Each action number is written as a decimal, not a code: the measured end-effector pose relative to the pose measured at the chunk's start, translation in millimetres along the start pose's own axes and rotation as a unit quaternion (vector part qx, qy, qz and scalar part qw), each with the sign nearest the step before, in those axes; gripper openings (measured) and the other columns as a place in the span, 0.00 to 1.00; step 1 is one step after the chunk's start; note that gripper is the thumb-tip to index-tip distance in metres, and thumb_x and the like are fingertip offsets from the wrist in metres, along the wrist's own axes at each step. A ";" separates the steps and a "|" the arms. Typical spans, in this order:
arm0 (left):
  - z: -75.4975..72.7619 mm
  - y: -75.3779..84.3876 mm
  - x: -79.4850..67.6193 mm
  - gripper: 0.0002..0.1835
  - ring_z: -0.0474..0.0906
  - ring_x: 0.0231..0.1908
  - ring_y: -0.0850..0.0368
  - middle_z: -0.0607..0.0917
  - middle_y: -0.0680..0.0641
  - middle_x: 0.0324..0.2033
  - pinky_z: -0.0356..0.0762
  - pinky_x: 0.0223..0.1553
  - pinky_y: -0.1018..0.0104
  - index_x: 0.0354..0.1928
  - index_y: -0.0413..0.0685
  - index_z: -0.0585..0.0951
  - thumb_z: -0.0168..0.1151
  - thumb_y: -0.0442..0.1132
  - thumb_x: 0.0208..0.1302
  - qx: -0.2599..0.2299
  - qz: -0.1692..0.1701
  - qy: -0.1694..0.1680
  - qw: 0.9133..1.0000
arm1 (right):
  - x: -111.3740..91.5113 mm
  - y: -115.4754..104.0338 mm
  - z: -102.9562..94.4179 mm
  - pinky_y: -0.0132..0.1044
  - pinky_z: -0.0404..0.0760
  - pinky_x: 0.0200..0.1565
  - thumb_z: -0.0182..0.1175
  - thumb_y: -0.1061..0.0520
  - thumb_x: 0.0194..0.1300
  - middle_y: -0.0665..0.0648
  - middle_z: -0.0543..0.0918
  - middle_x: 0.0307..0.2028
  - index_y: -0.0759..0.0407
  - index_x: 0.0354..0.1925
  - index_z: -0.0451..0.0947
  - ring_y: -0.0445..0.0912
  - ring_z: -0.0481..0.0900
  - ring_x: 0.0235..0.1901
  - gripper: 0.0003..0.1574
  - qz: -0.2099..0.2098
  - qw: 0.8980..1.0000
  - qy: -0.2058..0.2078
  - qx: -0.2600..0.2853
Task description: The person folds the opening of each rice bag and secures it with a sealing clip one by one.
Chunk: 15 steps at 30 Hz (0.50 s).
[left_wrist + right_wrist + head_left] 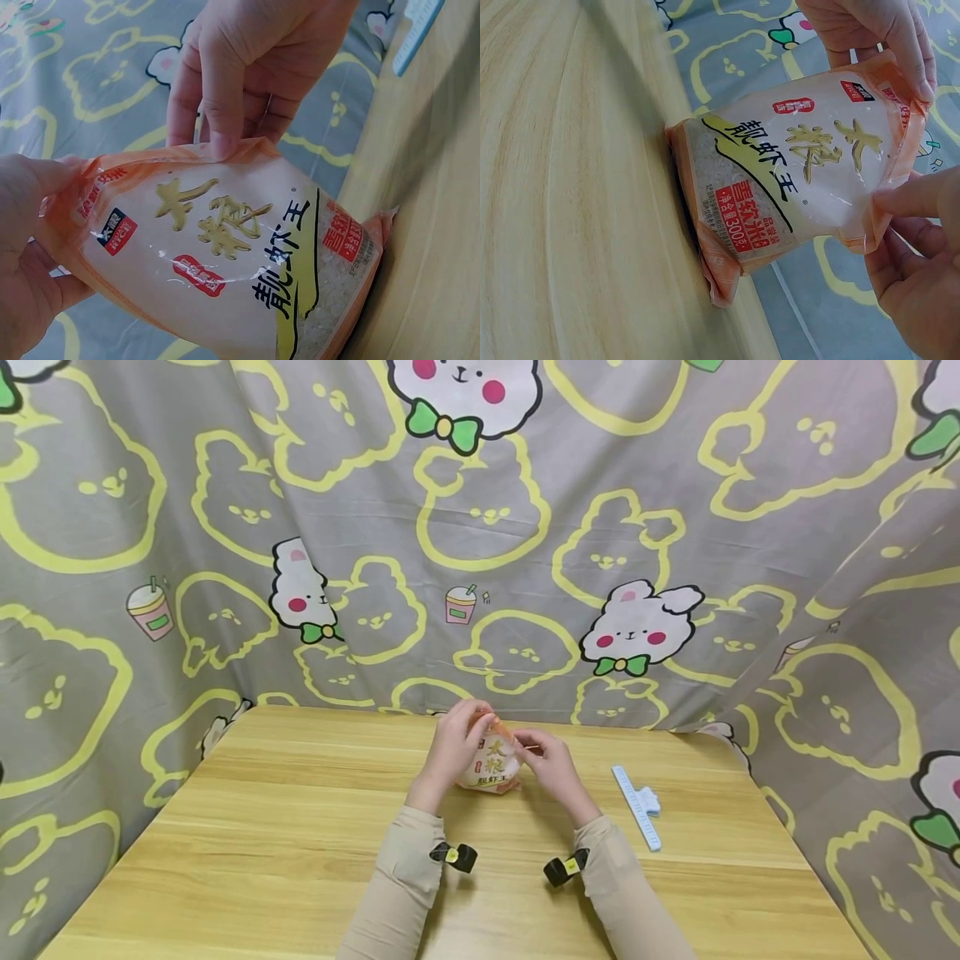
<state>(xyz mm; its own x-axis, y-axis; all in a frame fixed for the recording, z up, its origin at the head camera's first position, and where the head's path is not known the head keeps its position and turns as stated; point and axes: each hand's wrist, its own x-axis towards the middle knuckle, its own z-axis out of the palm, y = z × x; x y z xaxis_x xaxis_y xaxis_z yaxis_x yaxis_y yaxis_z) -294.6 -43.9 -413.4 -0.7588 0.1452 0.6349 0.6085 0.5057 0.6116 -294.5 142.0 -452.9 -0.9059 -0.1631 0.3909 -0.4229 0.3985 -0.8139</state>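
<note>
Orange-and-white printed plastic makes up the soft, glossy bag of rice [202, 247] that we have between our fingers, its pale grains showing through a window low on the front. It stands on the pale, wood-grained worktop [285, 852], directly below our fingers, its lower edge touching the surface. Our left hand [453, 745] pinches one upper corner, and our right hand [552, 767] pinches the opposite end of the top edge, thumb on the printed front and fingers behind. The orange top strip runs between the two pinches; whether its mouth is open, we cannot tell.

Well apart from our right fingers, out to their right and nearer to us, lies a light-blue plastic clip with a long, straight, ridged bar [636, 808]. Behind our fingers hangs a grey cloth with yellow outlined animals [495, 602].

To hold this edge well, we would judge, both pinches should sit level and draw gently apart, so the film lies flat without puckering. We should let the worktop bear the rice's weight and grip only the thin strip above the grains. Pulling too hard might tear the film, and lifting one corner more than the other could tip the bag sideways.
</note>
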 end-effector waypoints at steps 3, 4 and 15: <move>0.6 -0.1 -0.1 0.06 0.82 0.44 0.55 0.83 0.47 0.38 0.82 0.46 0.58 0.40 0.47 0.80 0.58 0.41 0.70 -0.002 0.001 0.001 1.000 | 0.5 -0.4 -0.3 0.36 0.82 0.47 0.61 0.64 0.65 0.65 0.86 0.43 0.66 0.48 0.82 0.55 0.83 0.45 0.13 0.002 1.000 -0.001 0.005; 0.6 0.0 -0.1 0.06 0.81 0.44 0.55 0.83 0.48 0.38 0.82 0.46 0.58 0.40 0.47 0.80 0.58 0.41 0.70 -0.004 0.001 0.001 1.000 | 0.5 -0.8 -0.6 0.35 0.82 0.47 0.62 0.64 0.65 0.65 0.86 0.43 0.65 0.48 0.82 0.54 0.83 0.45 0.13 0.003 1.000 -0.002 0.005; 1.1 -2.6 -1.3 0.08 0.81 0.46 0.53 0.81 0.47 0.39 0.81 0.50 0.55 0.41 0.44 0.81 0.56 0.40 0.71 -0.074 -0.031 -0.019 0.997 | 2.9 -3.5 0.7 0.31 0.81 0.44 0.61 0.52 0.68 0.60 0.86 0.45 0.60 0.50 0.82 0.49 0.82 0.45 0.17 0.030 0.999 0.005 0.039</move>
<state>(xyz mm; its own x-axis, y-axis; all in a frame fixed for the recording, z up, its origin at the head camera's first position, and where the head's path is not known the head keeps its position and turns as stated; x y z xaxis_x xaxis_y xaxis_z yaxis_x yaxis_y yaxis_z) -295.4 -44.5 -416.3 -0.8023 0.1507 0.5776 0.5860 0.3837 0.7137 -295.7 139.5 -449.3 -0.9297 -0.1312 0.3442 -0.3684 0.3352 -0.8671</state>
